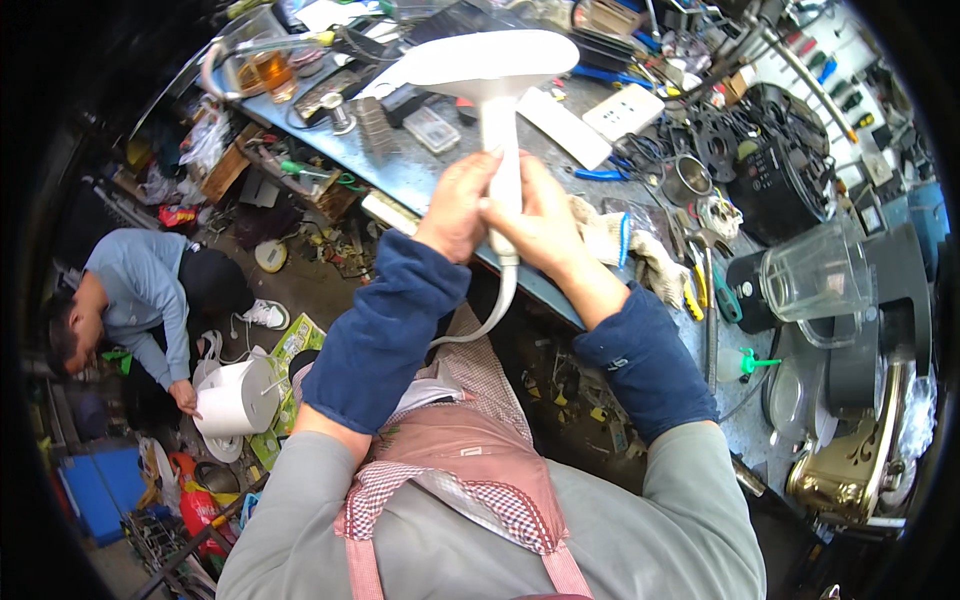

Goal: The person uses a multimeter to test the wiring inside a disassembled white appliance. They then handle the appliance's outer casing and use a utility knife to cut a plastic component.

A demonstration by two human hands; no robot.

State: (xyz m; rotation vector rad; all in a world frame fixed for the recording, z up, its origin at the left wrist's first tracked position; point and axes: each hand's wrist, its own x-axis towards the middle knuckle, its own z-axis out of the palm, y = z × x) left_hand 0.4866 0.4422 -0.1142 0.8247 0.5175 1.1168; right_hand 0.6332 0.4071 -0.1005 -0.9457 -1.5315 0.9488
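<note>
Both my hands grip the handle of a white garment steamer head (501, 127), raised upright over the near edge of a blue-grey workbench (360, 161). My left hand (459, 206) wraps the handle from the left, and my right hand (541, 217) holds it from the right, a little lower. From the handle's lower end a pale hose (507, 292) curves down towards my apron. Just right of my right hand lie knitted work gloves (600, 229). A white power strip (566, 127) and a white socket panel (624, 111) rest behind the handle. The steamer's wide head blurs slightly.
Left on the floor, a crouching person (150, 300) touches a white cylindrical appliance (236, 397). On the bench's right stand a clear blender jug (814, 274), a hammer (709, 300), screwdrivers and a black pot-like appliance (776, 187). A cup of amber liquid (274, 73) stands at the far left.
</note>
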